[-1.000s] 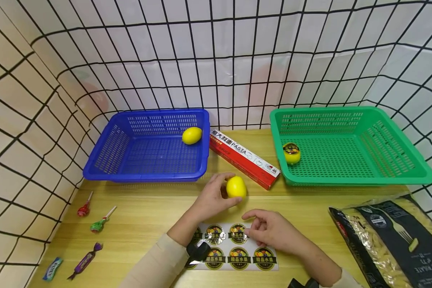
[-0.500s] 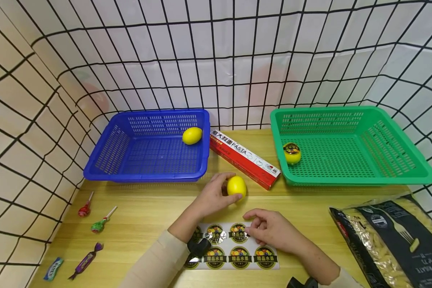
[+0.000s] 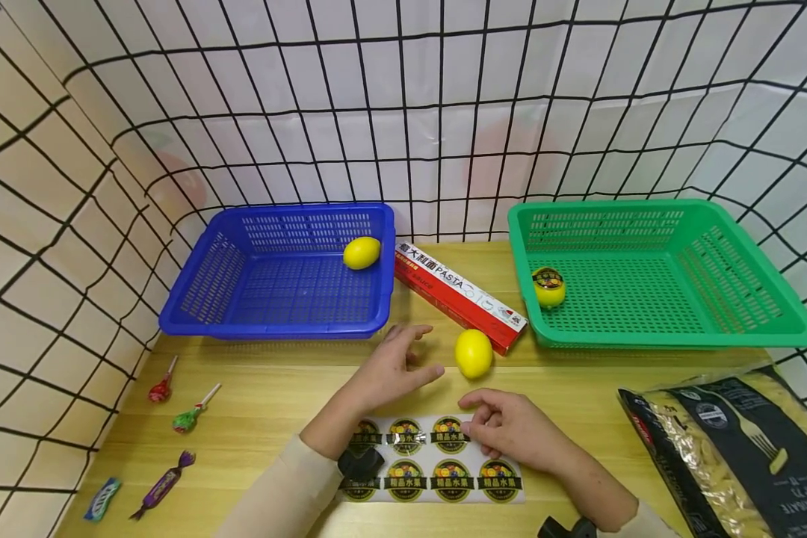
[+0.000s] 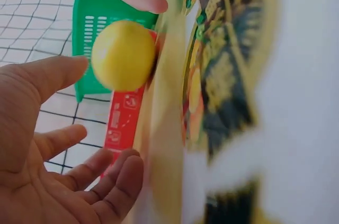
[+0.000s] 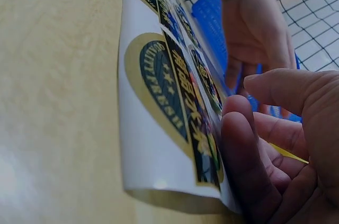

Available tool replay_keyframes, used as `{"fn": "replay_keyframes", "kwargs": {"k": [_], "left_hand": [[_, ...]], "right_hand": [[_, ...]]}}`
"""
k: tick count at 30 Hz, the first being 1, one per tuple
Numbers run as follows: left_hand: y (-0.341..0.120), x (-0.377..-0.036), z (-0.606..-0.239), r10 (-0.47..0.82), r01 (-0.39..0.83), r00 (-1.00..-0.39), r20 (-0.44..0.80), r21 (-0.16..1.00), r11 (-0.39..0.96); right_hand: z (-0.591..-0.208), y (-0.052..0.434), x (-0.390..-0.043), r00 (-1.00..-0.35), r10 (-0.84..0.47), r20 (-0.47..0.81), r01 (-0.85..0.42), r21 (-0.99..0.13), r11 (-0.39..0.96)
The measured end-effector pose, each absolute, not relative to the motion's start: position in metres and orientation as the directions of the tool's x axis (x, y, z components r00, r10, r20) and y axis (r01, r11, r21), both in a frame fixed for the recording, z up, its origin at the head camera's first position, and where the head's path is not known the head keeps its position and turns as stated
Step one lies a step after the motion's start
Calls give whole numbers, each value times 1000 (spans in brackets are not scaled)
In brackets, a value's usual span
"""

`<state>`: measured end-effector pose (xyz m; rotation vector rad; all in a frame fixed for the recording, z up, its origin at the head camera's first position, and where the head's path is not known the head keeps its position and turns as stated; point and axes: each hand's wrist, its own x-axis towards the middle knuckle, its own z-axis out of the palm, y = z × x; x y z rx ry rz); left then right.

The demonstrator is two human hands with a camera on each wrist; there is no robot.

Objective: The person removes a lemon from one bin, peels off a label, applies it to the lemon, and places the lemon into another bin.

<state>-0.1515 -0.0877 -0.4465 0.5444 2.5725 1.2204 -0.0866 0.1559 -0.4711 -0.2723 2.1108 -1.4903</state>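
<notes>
Head view: left hand (image 3: 390, 370) spread wide beside loose lemon (image 3: 474, 353); right hand (image 3: 507, 430) fingertips on sticker sheet (image 3: 437, 478) edge.

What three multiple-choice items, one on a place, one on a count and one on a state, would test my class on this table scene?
1. Where is the stickered lemon?
A. blue basket
B. green basket
C. table

2. How many lemons show?
A. two
B. three
C. four

3. The left hand is:
A. gripping a lemon
B. open, beside the loose lemon
C. inside a basket

Answers: 1 B, it lies on the green mesh; 2 B, the third sits in the blue basket; 3 B, fingers spread, lemon apart.
</notes>
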Motion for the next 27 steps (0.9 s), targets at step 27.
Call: {"fn": "replay_keyframes", "kwargs": {"k": [27], "left_hand": [[-92, -116, -457, 631, 430, -755, -178, 591, 682]], "right_hand": [[-473, 160, -89, -900, -407, -157, -116, -812, 571]]}}
